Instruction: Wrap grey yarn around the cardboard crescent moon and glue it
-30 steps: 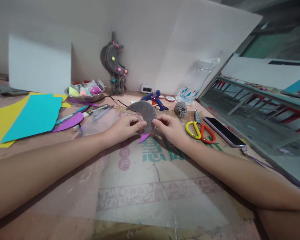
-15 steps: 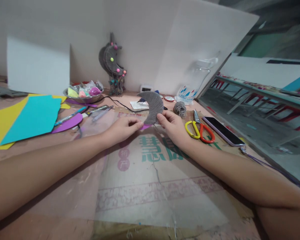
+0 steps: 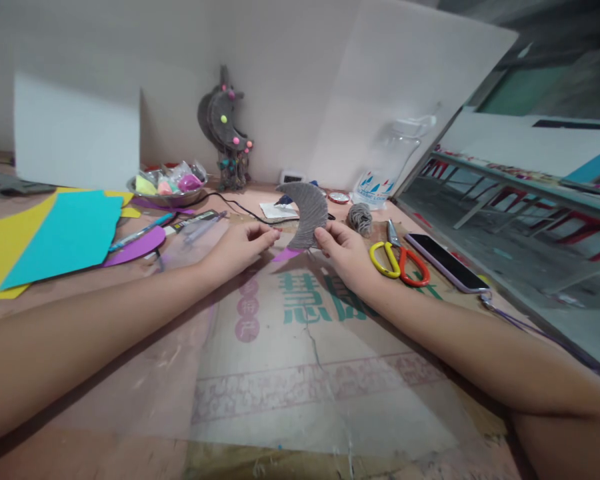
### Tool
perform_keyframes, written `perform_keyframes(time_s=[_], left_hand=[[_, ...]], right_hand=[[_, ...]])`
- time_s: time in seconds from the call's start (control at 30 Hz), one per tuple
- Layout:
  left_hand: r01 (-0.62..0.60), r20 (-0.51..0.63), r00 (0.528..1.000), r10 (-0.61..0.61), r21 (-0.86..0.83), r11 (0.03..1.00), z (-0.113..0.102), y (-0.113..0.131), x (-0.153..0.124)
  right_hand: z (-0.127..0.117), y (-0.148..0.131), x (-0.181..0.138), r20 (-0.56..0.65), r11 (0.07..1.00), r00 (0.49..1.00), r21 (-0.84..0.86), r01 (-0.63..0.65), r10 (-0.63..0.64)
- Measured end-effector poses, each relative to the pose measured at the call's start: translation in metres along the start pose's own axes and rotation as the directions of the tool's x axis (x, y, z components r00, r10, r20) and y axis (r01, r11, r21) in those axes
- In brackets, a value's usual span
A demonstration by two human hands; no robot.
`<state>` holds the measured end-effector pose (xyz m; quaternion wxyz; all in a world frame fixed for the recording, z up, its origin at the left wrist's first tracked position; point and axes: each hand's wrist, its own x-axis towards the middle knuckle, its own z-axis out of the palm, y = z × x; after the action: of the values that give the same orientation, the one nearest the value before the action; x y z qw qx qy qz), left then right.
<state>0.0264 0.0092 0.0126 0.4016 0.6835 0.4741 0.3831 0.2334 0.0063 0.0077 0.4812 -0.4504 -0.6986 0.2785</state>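
Note:
A crescent moon shape (image 3: 310, 215), covered in tightly wound grey yarn, stands upright in front of me. My right hand (image 3: 345, 250) pinches its lower right edge between thumb and fingers. Bare purple paper (image 3: 287, 254) shows at its lower tip. Just left of that tip, my left hand (image 3: 247, 247) is closed in a pinch, apart from the crescent; whatever lies between its fingertips is too small to make out. A ball of grey yarn (image 3: 360, 219) rests beyond my right hand. Scissors (image 3: 400, 263) with yellow and red handles lie to its right.
A phone (image 3: 447, 262) lies right of the scissors. A clear bottle (image 3: 387, 167) and a decorated grey moon (image 3: 223, 120) stand at the back. Left are a bowl (image 3: 167, 199) of clay packets and turquoise paper (image 3: 65, 237). A printed cardboard sheet (image 3: 280, 360) lies under plastic.
My left hand has drawn back slightly left and up from the crescent's lower tip, showing more purple paper. My right hand still holds the crescent in nearly the same place.

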Motion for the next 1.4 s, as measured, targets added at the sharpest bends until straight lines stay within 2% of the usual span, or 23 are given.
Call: perform_keyframes(time_s=[0.17, 0.27, 0.4, 0.53, 0.8, 0.97, 1.07, 1.17, 1.23, 1.3, 1.4], left_hand=[[-0.059, 0.118, 0.991, 0.062, -0.023, 0.998, 0.002, -0.004, 0.002], [-0.093, 0.165, 0.983, 0.086, 0.034, 0.995, 0.002, -0.006, 0.002], [-0.120, 0.122, 0.986, 0.110, 0.069, 0.990, 0.001, -0.007, 0.003], [-0.097, 0.078, 0.993, 0.093, 0.051, 0.994, 0.001, -0.008, 0.003], [-0.149, 0.172, 0.975, 0.140, 0.039, 0.988, 0.001, -0.006, 0.003], [-0.135, 0.160, 0.980, 0.122, 0.074, 0.988, 0.001, -0.007, 0.003], [-0.104, 0.128, 0.986, 0.104, -0.003, 0.995, 0.002, -0.011, 0.004], [-0.014, 0.108, 0.994, 0.034, -0.176, 0.984, 0.004, -0.014, 0.004], [0.005, 0.098, 0.995, 0.020, -0.242, 0.970, 0.004, -0.014, 0.004], [-0.018, 0.117, 0.992, 0.042, -0.200, 0.980, 0.004, -0.013, 0.003], [-0.123, 0.149, 0.981, 0.127, -0.036, 0.992, 0.003, -0.010, 0.003]], right_hand=[[0.000, -0.001, 0.000, -0.021, 1.000, 1.000, -0.005, -0.013, 0.013], [0.000, -0.002, 0.000, -0.022, 1.000, 1.000, -0.011, -0.005, 0.005], [0.000, -0.001, 0.000, -0.020, 1.000, 1.000, -0.024, 0.001, -0.002], [0.000, 0.002, 0.000, -0.014, 0.999, 1.000, -0.047, 0.010, -0.011], [0.001, 0.002, 0.001, -0.024, 0.999, 1.000, -0.044, 0.006, -0.007], [0.000, 0.002, 0.000, -0.009, 0.998, 1.000, -0.059, 0.019, -0.019], [0.000, 0.004, 0.000, -0.019, 0.997, 0.999, -0.074, 0.034, -0.035], [0.000, 0.005, 0.000, -0.032, 0.997, 0.999, -0.078, 0.017, -0.019], [0.001, 0.003, 0.000, -0.012, 0.997, 1.000, -0.081, 0.005, -0.006], [0.002, 0.000, -0.001, 0.027, 0.996, 1.000, -0.088, 0.005, -0.003], [0.004, -0.003, -0.003, 0.081, 0.993, 0.996, -0.116, 0.030, -0.020]])
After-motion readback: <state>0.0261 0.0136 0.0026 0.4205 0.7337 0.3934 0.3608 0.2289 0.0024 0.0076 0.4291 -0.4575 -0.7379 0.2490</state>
